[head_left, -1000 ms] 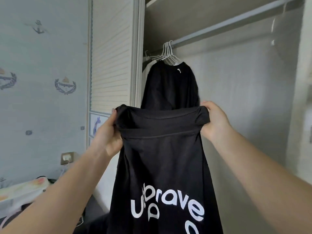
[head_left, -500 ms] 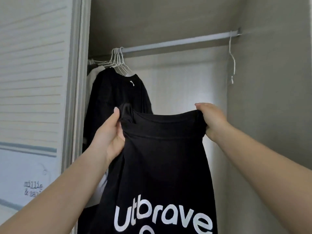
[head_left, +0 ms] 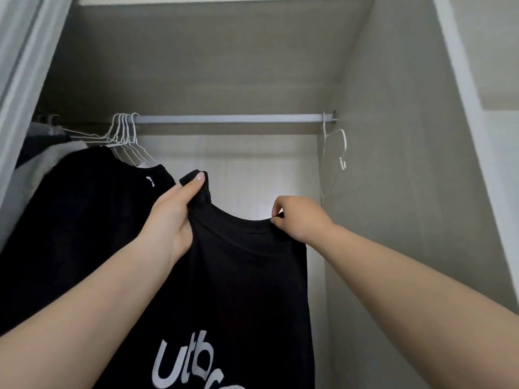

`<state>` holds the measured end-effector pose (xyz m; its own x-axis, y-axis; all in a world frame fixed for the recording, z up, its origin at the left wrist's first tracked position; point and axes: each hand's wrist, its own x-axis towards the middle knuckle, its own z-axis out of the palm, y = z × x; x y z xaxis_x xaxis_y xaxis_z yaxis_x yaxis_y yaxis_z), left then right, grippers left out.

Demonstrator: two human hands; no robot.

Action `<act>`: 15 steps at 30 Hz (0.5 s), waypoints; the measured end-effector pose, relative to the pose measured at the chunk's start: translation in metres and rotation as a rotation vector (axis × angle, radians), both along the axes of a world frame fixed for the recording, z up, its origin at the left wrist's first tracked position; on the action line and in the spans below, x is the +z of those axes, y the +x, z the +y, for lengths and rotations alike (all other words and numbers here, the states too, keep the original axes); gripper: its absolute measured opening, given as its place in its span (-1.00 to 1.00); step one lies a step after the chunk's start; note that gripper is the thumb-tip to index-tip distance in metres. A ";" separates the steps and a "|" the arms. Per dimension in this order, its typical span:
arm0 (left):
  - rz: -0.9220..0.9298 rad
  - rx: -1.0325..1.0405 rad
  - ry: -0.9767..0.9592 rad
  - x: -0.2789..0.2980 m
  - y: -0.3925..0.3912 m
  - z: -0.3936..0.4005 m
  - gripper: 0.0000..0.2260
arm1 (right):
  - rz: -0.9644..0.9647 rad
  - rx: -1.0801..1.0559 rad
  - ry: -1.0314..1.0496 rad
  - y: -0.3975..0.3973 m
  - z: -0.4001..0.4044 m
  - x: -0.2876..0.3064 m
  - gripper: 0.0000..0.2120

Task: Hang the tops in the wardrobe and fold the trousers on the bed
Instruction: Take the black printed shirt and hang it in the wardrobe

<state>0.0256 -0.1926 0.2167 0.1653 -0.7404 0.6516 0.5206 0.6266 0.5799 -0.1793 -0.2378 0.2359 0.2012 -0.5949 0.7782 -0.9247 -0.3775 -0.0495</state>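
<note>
Across the lower middle of the frame hangs the black T-shirt [head_left: 241, 290], held up by its top edge in front of the open wardrobe [head_left: 393, 164]. The left hand [head_left: 171, 220] grips the shirt's upper left corner, thumb laid up along the fabric and fingers curled behind it. The right hand [head_left: 297, 220] pinches the neckline at centre right, fingers curled tight on the cloth. White lettering shows at the bottom edge.

Compared with half a second ago, the view has tilted upward: the rail [head_left: 230, 118] now sits mid-frame and more of the wardrobe ceiling shows. The right hand has shifted inward along the top edge, so the shirt's neckline sags in a curve between the hands instead of being stretched flat. The left hand sits higher than the right.

At centre left, a bunch of white wire hangers [head_left: 126, 136] carries a black top [head_left: 84, 206] on the rail. A lone empty hanger [head_left: 334, 153] hangs at the rail's right end, beside the wardrobe's side wall.
</note>
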 end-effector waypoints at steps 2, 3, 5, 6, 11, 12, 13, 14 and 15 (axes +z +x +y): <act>0.019 0.012 -0.025 0.006 -0.005 -0.011 -0.94 | 0.188 -0.128 -0.039 0.000 -0.006 0.010 -0.85; 0.027 0.016 -0.034 0.009 -0.008 -0.018 -0.93 | 0.258 -0.181 -0.078 0.000 -0.009 0.016 -0.82; 0.022 0.025 -0.038 0.013 -0.015 -0.033 -0.92 | 0.347 -0.265 -0.196 -0.004 -0.012 0.033 -0.78; 0.009 0.025 -0.033 0.014 -0.018 -0.039 -0.90 | 0.387 -0.315 -0.263 -0.007 -0.013 0.043 -0.76; -0.068 -0.035 0.002 0.012 -0.035 -0.073 -0.92 | 0.461 -0.762 -0.405 -0.036 -0.007 0.098 -0.66; -0.076 -0.048 0.001 0.012 -0.037 -0.080 -0.92 | 0.432 -0.826 -0.366 -0.042 -0.006 0.105 -0.63; -0.082 -0.062 -0.001 0.013 -0.040 -0.085 -0.91 | 0.395 -0.858 -0.314 -0.048 -0.007 0.110 -0.61; -0.087 -0.079 -0.001 0.014 -0.041 -0.091 -0.90 | 0.347 -0.861 -0.251 -0.053 -0.009 0.113 -0.60; -0.092 -0.095 -0.001 0.016 -0.043 -0.095 -0.91 | 0.289 -0.840 -0.196 -0.057 -0.011 0.115 -0.59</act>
<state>-0.0170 -0.2879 0.2325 0.0339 -0.7494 0.6612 0.5225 0.5773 0.6275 -0.2366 -0.2488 0.3508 -0.0359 -0.4961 0.8675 -0.8656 0.4493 0.2212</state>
